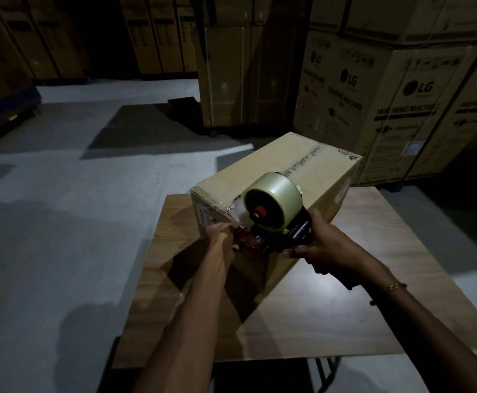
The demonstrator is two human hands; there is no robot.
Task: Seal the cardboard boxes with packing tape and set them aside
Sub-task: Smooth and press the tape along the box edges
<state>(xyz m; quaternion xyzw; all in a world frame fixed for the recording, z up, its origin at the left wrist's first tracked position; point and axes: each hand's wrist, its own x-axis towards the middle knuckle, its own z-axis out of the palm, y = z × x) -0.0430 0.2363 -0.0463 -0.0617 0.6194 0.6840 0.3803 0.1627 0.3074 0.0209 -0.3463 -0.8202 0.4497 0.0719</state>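
Tabletop (pixel 359 293): wood-grain board, squarish, on dark metal legs partly visible beneath the near edge. Bearing: one closed cardboard box (pixel 260 177), set askew, resting directly on the far-left part of the surface, under both hands. Floor (pixel 75 208): pale grey, surrounding the tabletop.

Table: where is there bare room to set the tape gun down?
The table is bare to the right of the box, under the right hand, and along its near edge. A narrow strip lies left of the box. The box's near end is crowded: both hands, left hand, and the tape gun.
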